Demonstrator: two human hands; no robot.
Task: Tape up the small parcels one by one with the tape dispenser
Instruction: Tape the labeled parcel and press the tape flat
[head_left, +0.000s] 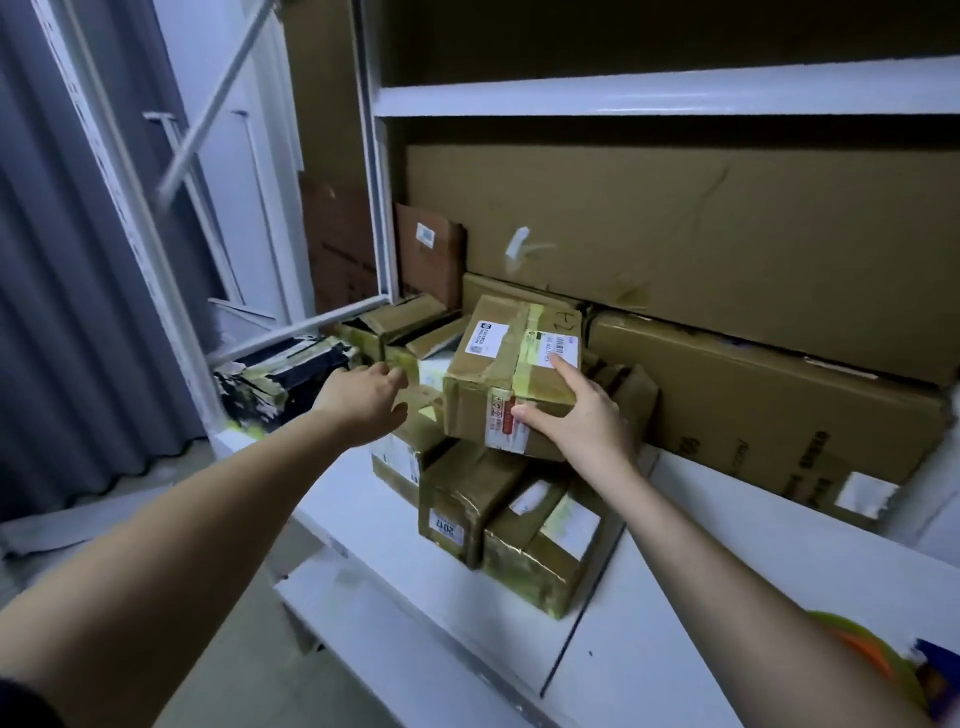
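The top parcel (511, 374) is sitting tilted on the pile of small parcels (498, 519) on the white surface (467, 639). My right hand (576, 415) is gripping its near right corner, forefinger on top, thumb on the front. My left hand (363, 397) is reaching in beside it, fingers relaxed, holding nothing. I judge the parcel light and stiff but slick with old tape; both side faces look safest. No tape dispenser identifiable.
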